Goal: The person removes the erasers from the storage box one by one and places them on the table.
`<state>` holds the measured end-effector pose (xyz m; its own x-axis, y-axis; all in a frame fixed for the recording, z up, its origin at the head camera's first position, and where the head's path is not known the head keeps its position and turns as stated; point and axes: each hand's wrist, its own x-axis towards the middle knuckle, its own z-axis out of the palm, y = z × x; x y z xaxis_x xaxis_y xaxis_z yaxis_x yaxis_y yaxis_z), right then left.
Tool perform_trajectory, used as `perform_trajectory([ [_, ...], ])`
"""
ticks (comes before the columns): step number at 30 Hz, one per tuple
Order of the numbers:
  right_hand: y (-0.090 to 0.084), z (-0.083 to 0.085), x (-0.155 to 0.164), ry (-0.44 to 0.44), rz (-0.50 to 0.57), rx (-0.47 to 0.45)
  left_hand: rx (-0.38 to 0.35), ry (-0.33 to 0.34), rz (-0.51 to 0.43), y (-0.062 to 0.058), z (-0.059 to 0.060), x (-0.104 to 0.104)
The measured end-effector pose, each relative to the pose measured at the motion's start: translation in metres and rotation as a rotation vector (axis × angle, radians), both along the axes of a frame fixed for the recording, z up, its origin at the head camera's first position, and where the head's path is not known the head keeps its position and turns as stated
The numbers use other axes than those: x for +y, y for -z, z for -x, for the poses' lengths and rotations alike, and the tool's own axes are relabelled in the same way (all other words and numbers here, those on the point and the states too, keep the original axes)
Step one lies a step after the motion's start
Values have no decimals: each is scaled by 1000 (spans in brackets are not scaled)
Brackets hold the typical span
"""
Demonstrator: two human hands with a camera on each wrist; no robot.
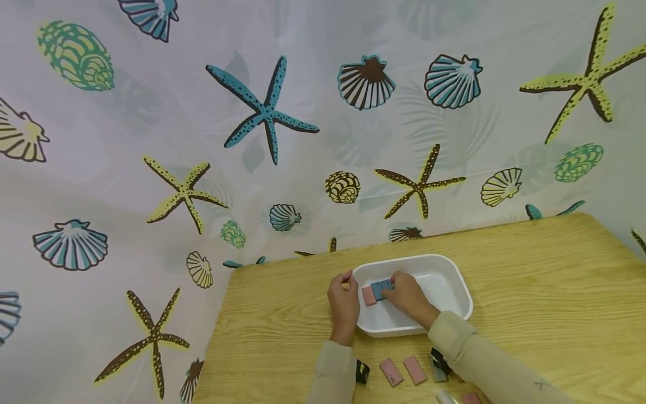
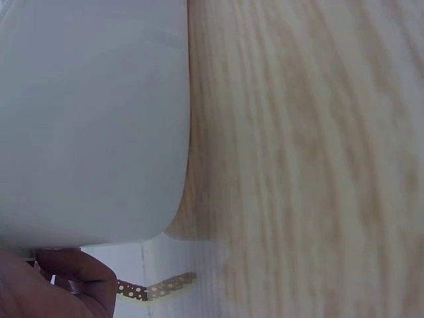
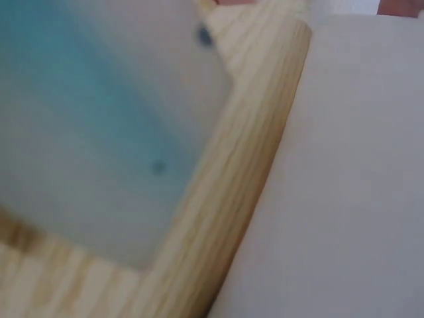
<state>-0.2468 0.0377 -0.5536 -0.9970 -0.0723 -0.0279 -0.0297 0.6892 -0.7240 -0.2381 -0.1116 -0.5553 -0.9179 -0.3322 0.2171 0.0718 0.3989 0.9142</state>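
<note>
Blue domino (image 1: 382, 289) pinched in right hand (image 1: 407, 297), over left part of white tray (image 1: 456, 280); long axis left–right, touching pink domino (image 1: 369, 295) on its left. Left hand (image 1: 343, 303) curled on tray's left rim, nearer the pink piece.

Wooden table (image 1: 530, 292); two pink blocks (image 1: 404, 371) lying side by side at its near edge; seashell-and-starfish curtain (image 1: 262, 112) hanging behind.

sleeves (image 1: 474, 350): long, beige | wrists: black strapped cameras (image 1: 440, 362) | hands: bare
</note>
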Motion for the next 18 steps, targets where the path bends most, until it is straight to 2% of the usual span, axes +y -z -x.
perform_trajectory([
  [6,3,3,0,-6,2,22,-14,-3,-5,0,1,0],
  [11,3,4,0,-8,-9,29,2,0,4,2,2,0],
  [18,6,3,0,-12,-63,48,10,11,7,3,1,-1],
])
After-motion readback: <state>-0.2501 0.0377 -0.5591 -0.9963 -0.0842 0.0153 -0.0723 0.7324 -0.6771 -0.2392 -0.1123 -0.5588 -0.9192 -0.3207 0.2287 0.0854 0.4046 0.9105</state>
